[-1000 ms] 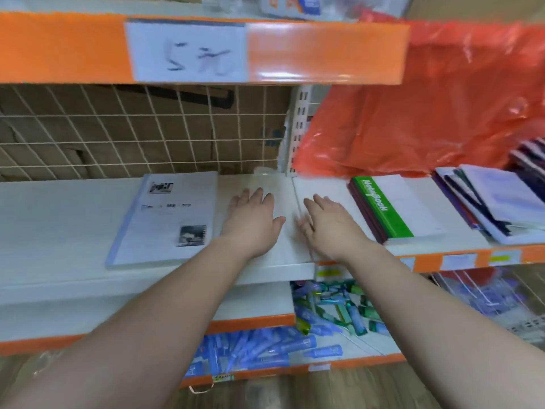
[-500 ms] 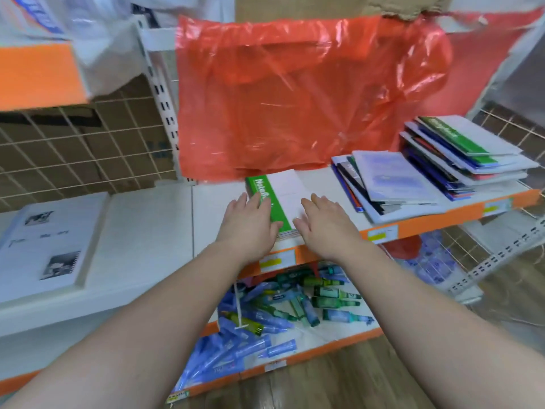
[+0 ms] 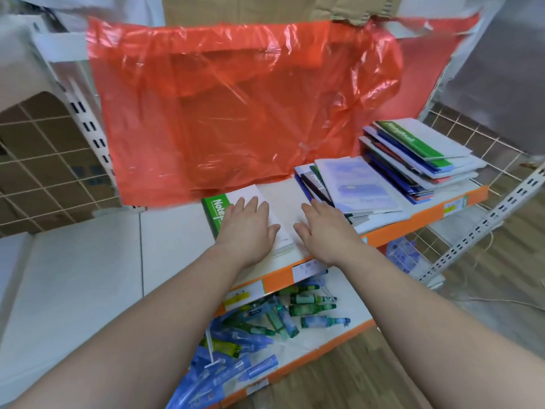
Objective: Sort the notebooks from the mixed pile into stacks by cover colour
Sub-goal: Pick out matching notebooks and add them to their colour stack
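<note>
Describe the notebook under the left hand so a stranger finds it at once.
Start at the big red plastic sheet behind the shelf. Below its lower edge lies the notebook, left hand flat on it. It lies apart from the piles, green band reading "Note".

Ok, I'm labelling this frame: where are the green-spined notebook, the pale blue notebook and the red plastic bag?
green-spined notebook (image 3: 215, 208): head view, on its green strip.
pale blue notebook (image 3: 358, 184): head view, middle of its cover.
red plastic bag (image 3: 236, 107): head view, middle of the sheet.

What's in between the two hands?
Head view: between the left hand and right hand lie the white edge of the green notebook and a strip of bare shelf.
</note>
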The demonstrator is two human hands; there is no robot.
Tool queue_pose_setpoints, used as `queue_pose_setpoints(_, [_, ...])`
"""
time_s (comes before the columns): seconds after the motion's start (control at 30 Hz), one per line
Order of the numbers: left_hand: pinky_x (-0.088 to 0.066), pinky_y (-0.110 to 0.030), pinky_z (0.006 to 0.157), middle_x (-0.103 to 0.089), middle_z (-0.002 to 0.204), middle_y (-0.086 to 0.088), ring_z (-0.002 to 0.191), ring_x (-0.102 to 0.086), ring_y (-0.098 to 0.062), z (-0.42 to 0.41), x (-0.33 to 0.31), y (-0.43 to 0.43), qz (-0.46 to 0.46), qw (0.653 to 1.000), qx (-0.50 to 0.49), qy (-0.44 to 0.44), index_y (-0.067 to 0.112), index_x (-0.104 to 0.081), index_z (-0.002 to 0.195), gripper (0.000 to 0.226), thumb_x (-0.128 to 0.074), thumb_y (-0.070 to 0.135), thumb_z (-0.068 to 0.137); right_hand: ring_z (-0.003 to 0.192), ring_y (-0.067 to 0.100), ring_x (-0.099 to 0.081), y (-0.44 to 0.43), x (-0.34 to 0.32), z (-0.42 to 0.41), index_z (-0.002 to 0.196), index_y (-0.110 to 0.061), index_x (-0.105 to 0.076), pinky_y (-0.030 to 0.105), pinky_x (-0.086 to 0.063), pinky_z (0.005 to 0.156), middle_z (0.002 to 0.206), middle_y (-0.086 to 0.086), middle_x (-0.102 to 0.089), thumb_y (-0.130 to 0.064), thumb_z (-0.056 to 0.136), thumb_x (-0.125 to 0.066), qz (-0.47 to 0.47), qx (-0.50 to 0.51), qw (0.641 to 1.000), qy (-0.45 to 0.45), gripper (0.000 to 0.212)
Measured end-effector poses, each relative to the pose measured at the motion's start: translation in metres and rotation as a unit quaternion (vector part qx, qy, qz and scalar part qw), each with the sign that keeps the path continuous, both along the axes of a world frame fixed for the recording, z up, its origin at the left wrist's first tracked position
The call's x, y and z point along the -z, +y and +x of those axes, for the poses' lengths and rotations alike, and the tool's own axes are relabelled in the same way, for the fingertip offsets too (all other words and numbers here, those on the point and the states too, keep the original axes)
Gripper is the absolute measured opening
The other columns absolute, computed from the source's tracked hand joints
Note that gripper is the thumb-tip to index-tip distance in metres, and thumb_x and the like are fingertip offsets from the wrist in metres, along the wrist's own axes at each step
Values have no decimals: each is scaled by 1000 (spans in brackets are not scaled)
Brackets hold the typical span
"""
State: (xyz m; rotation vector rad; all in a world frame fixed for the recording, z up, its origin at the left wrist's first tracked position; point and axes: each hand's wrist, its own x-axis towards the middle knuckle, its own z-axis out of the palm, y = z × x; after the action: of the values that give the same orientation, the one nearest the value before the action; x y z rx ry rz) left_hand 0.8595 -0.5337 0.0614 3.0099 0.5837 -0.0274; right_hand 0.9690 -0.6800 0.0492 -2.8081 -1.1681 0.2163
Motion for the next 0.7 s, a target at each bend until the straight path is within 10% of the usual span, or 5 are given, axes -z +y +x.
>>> queue_pose_setpoints(0.7, [-22, -48, 117, -30, 158, -12, 144, -25, -37, 74, 9, -36, -3, 997, -71, 26, 14, -35, 145, 56, -32, 48, 101, 145, 35, -17, -25, 14, 106, 147, -9, -28, 46, -21, 118, 158, 16, -19, -38, 98, -48, -57, 5, 998, 13, 60])
